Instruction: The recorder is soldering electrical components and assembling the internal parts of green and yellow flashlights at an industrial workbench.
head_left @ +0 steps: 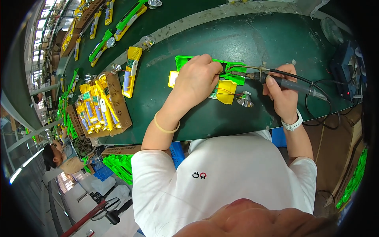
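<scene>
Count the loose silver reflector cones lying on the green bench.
5 visible: one reflector cone beside the yellow housing near the right hand, one above the yellow unit, two left of it, one at the top edge. Others may be hidden.

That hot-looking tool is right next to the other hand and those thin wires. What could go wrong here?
The soldering iron in the right hand has its tip close to the left hand, which presses on the green jig; a slip might burn the fingers. The tip could also scorch the yellow housing or its thin wires. The iron's cable loops near the table's edge and might snag, jerking the tool.
</scene>
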A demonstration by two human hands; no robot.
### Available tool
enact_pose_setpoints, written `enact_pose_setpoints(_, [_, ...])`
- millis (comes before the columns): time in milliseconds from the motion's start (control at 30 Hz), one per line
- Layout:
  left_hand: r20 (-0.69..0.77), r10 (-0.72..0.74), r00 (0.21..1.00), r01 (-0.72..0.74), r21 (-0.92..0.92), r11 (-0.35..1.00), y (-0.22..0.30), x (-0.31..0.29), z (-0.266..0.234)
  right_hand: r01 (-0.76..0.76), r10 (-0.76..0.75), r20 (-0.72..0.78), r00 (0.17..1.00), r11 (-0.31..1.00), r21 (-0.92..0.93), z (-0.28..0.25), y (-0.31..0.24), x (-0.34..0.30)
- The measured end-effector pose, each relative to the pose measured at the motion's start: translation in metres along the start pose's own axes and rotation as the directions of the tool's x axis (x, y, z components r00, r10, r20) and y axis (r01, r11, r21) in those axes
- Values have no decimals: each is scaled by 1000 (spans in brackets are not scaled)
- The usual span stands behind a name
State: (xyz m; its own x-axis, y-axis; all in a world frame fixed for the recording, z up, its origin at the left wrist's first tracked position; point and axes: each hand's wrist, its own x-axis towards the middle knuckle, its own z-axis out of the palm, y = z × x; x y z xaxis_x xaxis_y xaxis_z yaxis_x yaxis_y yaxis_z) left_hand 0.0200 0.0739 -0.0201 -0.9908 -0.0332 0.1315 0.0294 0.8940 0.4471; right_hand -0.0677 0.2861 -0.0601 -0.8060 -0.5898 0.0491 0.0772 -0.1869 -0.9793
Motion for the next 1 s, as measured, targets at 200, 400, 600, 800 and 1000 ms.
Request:
enact_pose_setpoints(200, [10, 33, 999, -33, 67, 997, -2, 0, 2, -71, 72, 24, 997, 997, -38, 6, 1, 3])
enact_pose_setpoints(400, [-27, 34, 999, -31, 100, 994, -3, 1, 5, -23, 23, 1, 1000, 999, -29, 3, 3, 2])
enact_pose_setpoints(600, [-26, 38, 999, -34, 116, 993, -1, 1, 6, -32, 34, 43, 998, 998, -51, 5, 3, 2])
enact_pose_setpoints(800, [-29, 30, 999, -26, 123, 992, -3, 0, 6, 108, -108, -158, 982, 994, -4, -6, 2, -4])
enact_pose_setpoints(1000, [-33, 46, 998, -42, 114, 993, -6, 0, 9, 68, -56, -123, 991, 993, 99, 6, -17, 0])
